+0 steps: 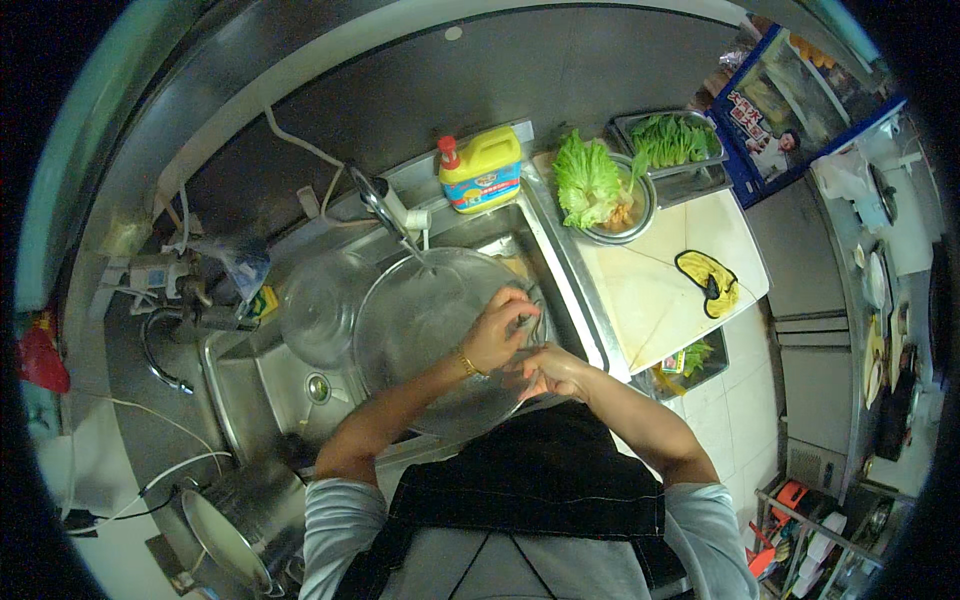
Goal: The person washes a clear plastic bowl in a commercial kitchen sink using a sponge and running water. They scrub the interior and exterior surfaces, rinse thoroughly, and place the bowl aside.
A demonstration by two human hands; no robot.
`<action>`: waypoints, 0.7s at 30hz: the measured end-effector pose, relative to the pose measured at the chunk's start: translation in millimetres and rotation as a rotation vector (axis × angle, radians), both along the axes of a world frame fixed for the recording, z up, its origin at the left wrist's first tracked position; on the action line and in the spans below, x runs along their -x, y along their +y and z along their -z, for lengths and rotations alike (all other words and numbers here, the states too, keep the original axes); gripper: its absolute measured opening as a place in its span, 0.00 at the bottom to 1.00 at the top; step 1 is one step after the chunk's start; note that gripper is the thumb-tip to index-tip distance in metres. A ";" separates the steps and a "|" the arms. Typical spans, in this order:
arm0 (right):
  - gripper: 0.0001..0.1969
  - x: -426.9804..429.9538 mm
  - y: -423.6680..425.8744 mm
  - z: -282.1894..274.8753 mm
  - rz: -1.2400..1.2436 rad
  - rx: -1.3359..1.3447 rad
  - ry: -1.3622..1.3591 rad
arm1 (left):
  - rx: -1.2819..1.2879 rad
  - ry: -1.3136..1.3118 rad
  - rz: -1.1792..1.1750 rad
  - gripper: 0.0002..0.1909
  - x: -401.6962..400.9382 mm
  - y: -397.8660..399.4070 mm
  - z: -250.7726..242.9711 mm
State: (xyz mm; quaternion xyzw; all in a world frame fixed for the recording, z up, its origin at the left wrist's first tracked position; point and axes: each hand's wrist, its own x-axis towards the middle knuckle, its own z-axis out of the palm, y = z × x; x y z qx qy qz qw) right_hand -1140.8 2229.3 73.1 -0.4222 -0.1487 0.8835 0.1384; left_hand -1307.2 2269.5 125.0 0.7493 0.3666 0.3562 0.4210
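Observation:
A large round basin (409, 337) sits across the sink, under a metal faucet (390, 214) with water running from it. Over its right side, my left hand (499, 330) is bent with curled fingers, a gold-coloured bracelet at the wrist. My right hand (556, 373) is just below it, palm partly turned up by the basin's near right rim. Between the two hands is a thin silvery item (538, 330), gripped by the fingers of both. Its exact kind is blurred and partly covered. To the left, a see-through round bowl (319, 307) touches or overlaps the basin.
Right of the sink, a cutting board (637, 300) bears a bowl of lettuce (589, 180) and a yellow scrubbing mitt (709, 283). Greens fill a metal tray (671, 142). A yellow detergent jug (481, 171) stands behind the sink. A large steel pot (240, 525) is at lower left.

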 end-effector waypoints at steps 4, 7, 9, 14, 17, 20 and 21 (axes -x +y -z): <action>0.42 -6.9 2.4 7.2 -0.103 -0.083 -0.044 | -0.487 0.516 0.326 0.14 2.3 58.9 -42.3; 0.40 -2.2 11.0 -8.3 -0.119 -0.159 -0.145 | -0.403 0.878 0.488 0.15 12.1 97.7 -51.4; 0.39 9.6 19.1 -71.9 -0.096 -0.160 -0.221 | -0.299 0.886 0.426 0.15 31.1 107.8 -46.3; 0.37 3.9 18.4 -18.6 0.039 -0.130 -0.163 | -0.108 0.786 0.079 0.14 99.4 135.0 17.8; 0.35 -3.2 15.2 -1.5 0.057 -0.141 -0.197 | 0.217 0.909 -0.181 0.15 137.3 118.2 36.6; 0.35 -0.7 10.2 10.0 0.047 -0.221 -0.248 | 0.419 0.787 -0.244 0.14 150.6 98.4 45.9; 0.34 1.5 9.0 12.5 0.028 -0.260 -0.261 | 0.280 0.533 -0.260 0.12 159.4 85.0 56.9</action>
